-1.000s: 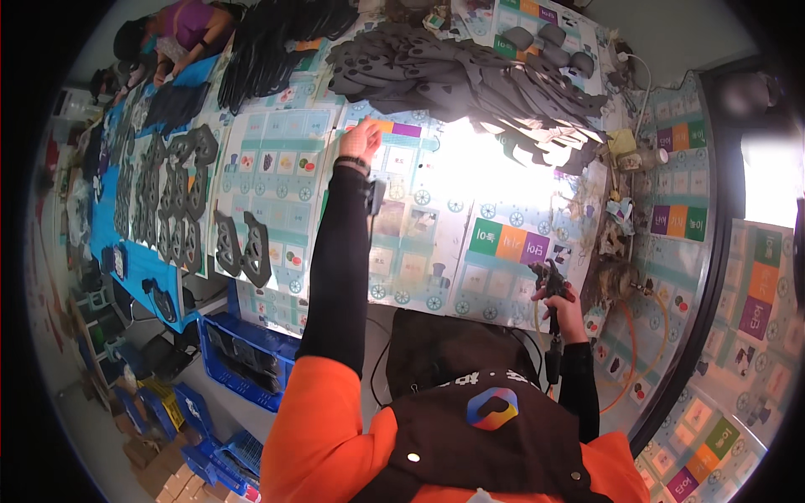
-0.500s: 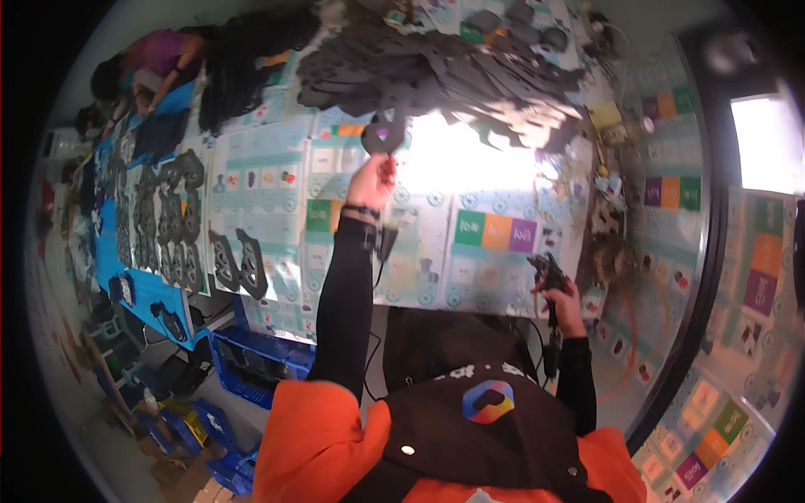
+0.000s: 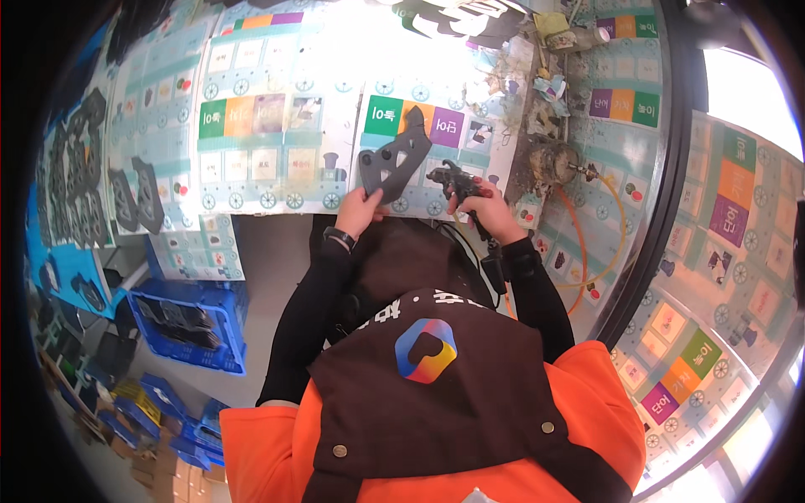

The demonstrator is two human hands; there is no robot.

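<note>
Pinched by its lower end, a dark grey flat piece with cut-out holes [image 3: 396, 172] is in my left hand [image 3: 358, 214], above the front edge of the table. My right hand [image 3: 490, 211] is wrapped round the grip of a black spray gun [image 3: 455, 179], whose nozzle end points left toward the piece. The gun and the piece are close together but apart. Similar dark pieces [image 3: 149, 197] lie at the left of the table, with several more in rows [image 3: 77, 172] beyond them.
The table [image 3: 277, 189] has a printed covering, glaring bright at the far side. A dirty round fitting [image 3: 553, 163] with orange and yellow hoses [image 3: 625, 226] sits at the right edge. More dark material [image 3: 470, 21] lies at the back. A blue crate [image 3: 189, 327] stands below left.
My left hand has come back from the far pile with the dark grey piece, now near my body. My right hand has raised the spray gun beside it. The view has shifted.
</note>
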